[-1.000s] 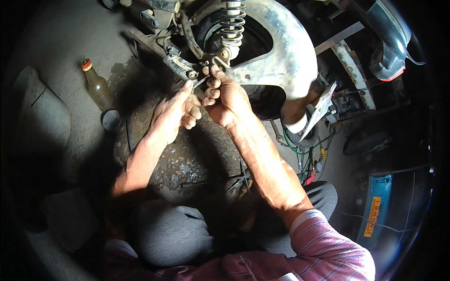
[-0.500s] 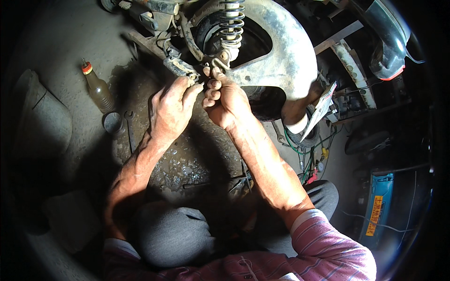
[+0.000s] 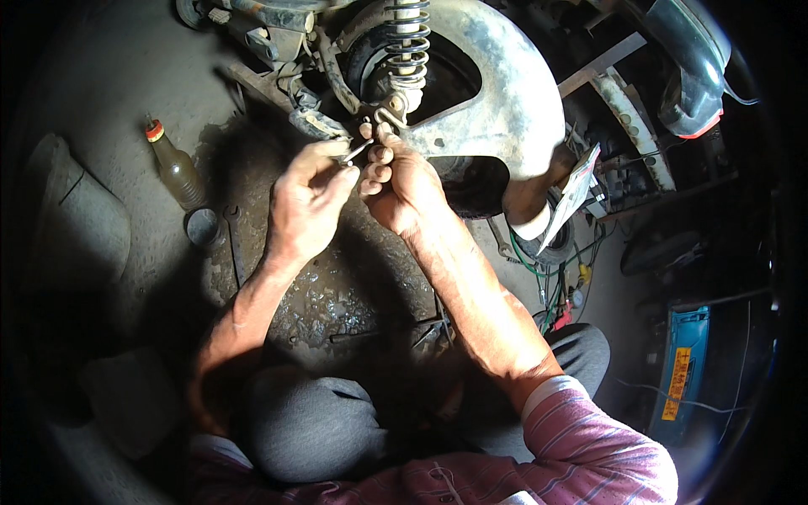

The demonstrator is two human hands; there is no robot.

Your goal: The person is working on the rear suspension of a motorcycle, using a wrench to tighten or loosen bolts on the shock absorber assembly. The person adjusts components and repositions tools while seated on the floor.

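Note:
My right hand (image 3: 402, 187) has its fingers curled in below the shock absorber's lower end. It pinches a thin metal rod (image 3: 360, 151), whose upper end disappears among the fingertips. My left hand (image 3: 305, 202) is just beside it, thumb and forefinger apart around the rod's lower end. A coil-spring shock absorber (image 3: 408, 50) rises beyond my hands, next to the dirty white swingarm (image 3: 526, 93) of a wheel. A bent metal hook (image 3: 390, 116) lies right above my right fingertips. Left of them is a worn footrest-like part (image 3: 320, 122).
To the left stand a bottle with a red cap (image 3: 177, 168), a small round cup (image 3: 204, 225) and a large bucket (image 3: 84, 210). A wrench (image 3: 235, 244) lies beside the cup. Green hoses (image 3: 551, 286) and a blue case (image 3: 682, 362) are at the right; wet ground (image 3: 328, 295) shows below my hands.
My left thumb and forefinger have spread apart, and the thin rod between the hands shows more plainly. My right hand keeps nearly the same place and pinch.

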